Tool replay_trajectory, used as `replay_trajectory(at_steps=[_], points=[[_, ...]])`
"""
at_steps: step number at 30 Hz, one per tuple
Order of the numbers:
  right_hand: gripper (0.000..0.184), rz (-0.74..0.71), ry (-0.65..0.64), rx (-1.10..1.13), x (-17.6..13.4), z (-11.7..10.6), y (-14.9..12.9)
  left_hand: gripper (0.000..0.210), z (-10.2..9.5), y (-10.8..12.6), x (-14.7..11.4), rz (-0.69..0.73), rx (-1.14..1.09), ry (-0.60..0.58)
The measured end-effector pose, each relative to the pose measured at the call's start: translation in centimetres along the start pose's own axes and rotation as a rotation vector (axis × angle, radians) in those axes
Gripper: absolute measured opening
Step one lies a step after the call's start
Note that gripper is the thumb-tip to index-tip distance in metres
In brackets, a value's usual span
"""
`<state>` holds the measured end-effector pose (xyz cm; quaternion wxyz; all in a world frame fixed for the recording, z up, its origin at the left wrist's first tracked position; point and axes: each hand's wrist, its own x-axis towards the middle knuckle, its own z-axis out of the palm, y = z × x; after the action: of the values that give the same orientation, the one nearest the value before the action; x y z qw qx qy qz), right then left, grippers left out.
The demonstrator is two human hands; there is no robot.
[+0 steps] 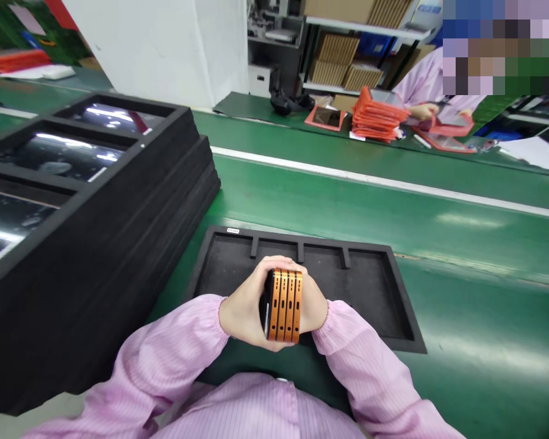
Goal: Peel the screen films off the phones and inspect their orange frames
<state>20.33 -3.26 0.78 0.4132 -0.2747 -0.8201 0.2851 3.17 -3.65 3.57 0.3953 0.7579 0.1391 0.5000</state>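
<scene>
Between my two hands is a stack of several orange-edged smartphones (284, 308), pressed face to face, with their port ends toward me. My left hand (247, 311) wraps round the stack from the left, thumb along the near lower edge and fingers over the far top. From the other side my right hand (313, 302) closes on the same stack; its fingers are mostly hidden behind the phones. Below and beyond the hands lies a black foam tray (366, 292) with short divider ribs along its far side.
At left rises a tall pile of black foam trays (165, 183), its top one holding glossy dark panels (68, 152). Across the green bench (393, 195) a co-worker in a pink sleeve handles red pouches, beside a stack of red pouches (377, 116). A white pillar (165, 49) stands behind.
</scene>
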Motion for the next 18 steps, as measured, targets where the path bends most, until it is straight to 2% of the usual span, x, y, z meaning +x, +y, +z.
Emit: replay_trajectory(at_steps=[3, 5, 7, 9, 12, 15, 18], points=[[0.065, -0.115, -0.043, -0.164, 0.4, -1.2, -0.1, 0.087, -0.1, -0.5, 0.2, 0.183, 0.178, -0.015], [0.058, -0.214, -0.01, -0.268, 0.3, -1.6, -0.2, 0.085, -0.1, -1.1, -0.1, 0.291, 0.302, -0.031], [0.059, -0.256, 0.03, -0.302, -0.4, -1.5, -0.4, 0.082, 0.1, -1.6, -1.3, 0.326, 0.356, -0.052], [0.063, -0.224, 0.01, -0.314, -1.5, -0.7, -1.0, 0.074, 0.5, -1.9, -3.4, 0.292, 0.382, -0.056], [0.069, -0.084, -0.038, -0.354, -3.7, 1.1, -2.5, 0.063, 1.6, -1.9, -7.0, 0.209, 0.456, -0.01], [0.079, 0.092, -0.038, -0.355, -5.6, 2.4, -4.1, 0.069, 2.5, -1.6, -9.5, 0.155, 0.527, -0.035], [0.096, 0.177, -0.115, -0.29, -6.6, 2.3, -5.5, 0.083, 2.4, -1.2, -10.1, 0.165, 0.541, -0.127]])
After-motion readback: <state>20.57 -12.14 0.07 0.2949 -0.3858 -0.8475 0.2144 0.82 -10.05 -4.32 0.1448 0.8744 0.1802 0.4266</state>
